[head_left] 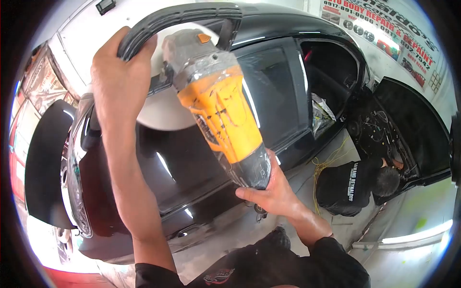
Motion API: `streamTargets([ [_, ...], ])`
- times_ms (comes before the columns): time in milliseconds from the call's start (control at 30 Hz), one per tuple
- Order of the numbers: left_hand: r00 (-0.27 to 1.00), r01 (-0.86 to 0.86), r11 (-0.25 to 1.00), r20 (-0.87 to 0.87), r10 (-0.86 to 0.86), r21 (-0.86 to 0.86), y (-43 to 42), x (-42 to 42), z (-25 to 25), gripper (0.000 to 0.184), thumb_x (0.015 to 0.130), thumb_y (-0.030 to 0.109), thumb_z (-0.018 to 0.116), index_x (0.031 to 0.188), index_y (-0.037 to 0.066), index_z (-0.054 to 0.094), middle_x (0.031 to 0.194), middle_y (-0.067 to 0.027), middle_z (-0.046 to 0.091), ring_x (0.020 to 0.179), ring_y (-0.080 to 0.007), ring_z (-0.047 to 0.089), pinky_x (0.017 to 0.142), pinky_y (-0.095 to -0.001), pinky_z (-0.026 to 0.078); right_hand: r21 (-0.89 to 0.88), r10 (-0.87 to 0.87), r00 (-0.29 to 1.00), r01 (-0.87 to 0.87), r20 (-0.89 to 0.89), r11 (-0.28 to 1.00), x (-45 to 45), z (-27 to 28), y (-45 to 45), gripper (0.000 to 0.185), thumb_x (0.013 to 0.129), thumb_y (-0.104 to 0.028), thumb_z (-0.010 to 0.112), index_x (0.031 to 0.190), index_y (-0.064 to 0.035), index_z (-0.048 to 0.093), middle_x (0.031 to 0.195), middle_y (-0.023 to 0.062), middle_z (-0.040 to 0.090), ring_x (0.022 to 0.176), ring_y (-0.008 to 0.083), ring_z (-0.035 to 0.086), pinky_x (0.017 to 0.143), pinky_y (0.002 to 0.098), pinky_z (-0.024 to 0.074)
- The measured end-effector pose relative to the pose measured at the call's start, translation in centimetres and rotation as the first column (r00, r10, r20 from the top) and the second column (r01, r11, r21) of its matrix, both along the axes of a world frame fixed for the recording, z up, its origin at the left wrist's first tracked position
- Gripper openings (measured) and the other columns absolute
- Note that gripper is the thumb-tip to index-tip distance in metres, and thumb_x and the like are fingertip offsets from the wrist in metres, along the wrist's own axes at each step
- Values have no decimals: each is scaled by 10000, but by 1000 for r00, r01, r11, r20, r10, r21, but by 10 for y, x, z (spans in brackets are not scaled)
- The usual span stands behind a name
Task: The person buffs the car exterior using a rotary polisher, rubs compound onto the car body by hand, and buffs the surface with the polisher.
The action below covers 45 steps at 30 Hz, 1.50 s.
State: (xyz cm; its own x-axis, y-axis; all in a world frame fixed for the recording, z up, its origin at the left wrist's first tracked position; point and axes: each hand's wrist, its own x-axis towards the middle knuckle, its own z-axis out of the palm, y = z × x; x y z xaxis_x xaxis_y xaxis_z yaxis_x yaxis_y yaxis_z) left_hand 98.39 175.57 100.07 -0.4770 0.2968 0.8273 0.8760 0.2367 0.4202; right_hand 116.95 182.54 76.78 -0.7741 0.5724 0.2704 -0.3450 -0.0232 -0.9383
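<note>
A yellow and black power polisher [223, 113] is held up in front of a black car [177, 165]. My left hand [122, 62] is closed round the end of its curved black handle [182, 15] at the upper left. Lower down, my right hand [269, 189] wraps round the dark rear end of the tool body. The round white pad [165, 113] shows behind the tool head, over the car's side window and door. Whether the pad touches the car cannot be made out.
A person in a black shirt [345, 187] crouches at the right by an open car door [413, 129]. Yellow cord [321, 173] lies on the floor near them. Another raised dark panel [45, 165] stands at the left. A printed banner [384, 38] hangs at the upper right.
</note>
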Motion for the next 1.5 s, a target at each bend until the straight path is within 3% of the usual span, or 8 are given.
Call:
streamTargets([
  [367, 885, 431, 898, -153, -439, -89, 338, 86, -9, 211, 809, 150, 654, 932, -13, 710, 858, -223, 719, 783, -390, 698, 760, -449, 550, -171, -284, 951, 303, 124, 938, 106, 5, 230, 761, 768, 49, 762, 1412, -53, 372, 1094, 48, 608, 908, 135, 611, 752, 273, 523],
  [633, 923, 384, 923, -28, -384, 7, 421, 101, 20, 215, 729, 116, 690, 862, -52, 715, 874, -301, 697, 872, -442, 708, 836, -466, 580, -36, -354, 917, 366, 185, 930, 148, 43, 338, 673, 787, 21, 692, 1407, -35, 438, 984, 64, 628, 662, 122, 580, 539, 276, 502],
  [1033, 981, -190, 901, 40, 190, 390, 152, -59, 58, 284, 796, 154, 739, 965, -70, 693, 873, -279, 705, 843, -396, 718, 769, -457, 566, 501, 60, 960, -197, 275, 843, 7, 175, 270, 776, 748, -130, 766, 1429, -23, 410, 972, 39, 598, 677, 87, 547, 555, 237, 462],
  [1100, 952, -168, 922, 299, 60, 349, 70, -35, 62, 275, 840, 152, 669, 1007, -66, 669, 902, -285, 705, 891, -407, 713, 814, -470, 555, 516, 135, 938, -292, 320, 805, -24, 190, 236, 834, 715, -83, 763, 1458, -15, 391, 1110, 74, 594, 879, 140, 545, 739, 281, 436],
  [1233, 839, -537, 766, 126, 529, 354, -25, -89, 44, 235, 880, 166, 627, 999, -21, 702, 910, -272, 706, 907, -427, 700, 828, -488, 541, 488, 322, 872, -476, 368, 732, -79, 212, 158, 920, 676, -8, 770, 1495, 3, 353, 1342, 138, 569, 1252, 247, 536, 1089, 365, 393],
  [1400, 805, -497, 645, 32, 592, 581, -169, -142, -15, 235, 867, 226, 719, 953, 9, 741, 669, 2, 596, 588, -95, 507, 515, -311, 417, 687, 368, 848, -527, 382, 500, -144, 207, 70, 794, 709, -6, 777, 1418, -32, 421, 1239, 96, 584, 1099, 167, 559, 906, 312, 490],
  [1433, 758, -650, 582, 357, 545, 489, -170, -94, -11, 233, 911, 223, 679, 1015, 26, 746, 796, -104, 716, 692, -209, 653, 715, -399, 508, 698, 442, 823, -550, 357, 459, -160, 196, 57, 767, 721, -13, 772, 1400, -26, 417, 1224, 96, 587, 1074, 176, 575, 898, 324, 495],
  [1500, 820, -561, 538, 334, 465, 629, -211, -101, -36, 180, 888, 186, 735, 983, 33, 729, 713, 7, 615, 541, -66, 502, 473, -249, 399, 682, 489, 771, -614, 409, 397, -182, 184, 28, 737, 736, -36, 766, 1376, -10, 400, 1166, 108, 601, 1014, 198, 605, 878, 348, 504],
])
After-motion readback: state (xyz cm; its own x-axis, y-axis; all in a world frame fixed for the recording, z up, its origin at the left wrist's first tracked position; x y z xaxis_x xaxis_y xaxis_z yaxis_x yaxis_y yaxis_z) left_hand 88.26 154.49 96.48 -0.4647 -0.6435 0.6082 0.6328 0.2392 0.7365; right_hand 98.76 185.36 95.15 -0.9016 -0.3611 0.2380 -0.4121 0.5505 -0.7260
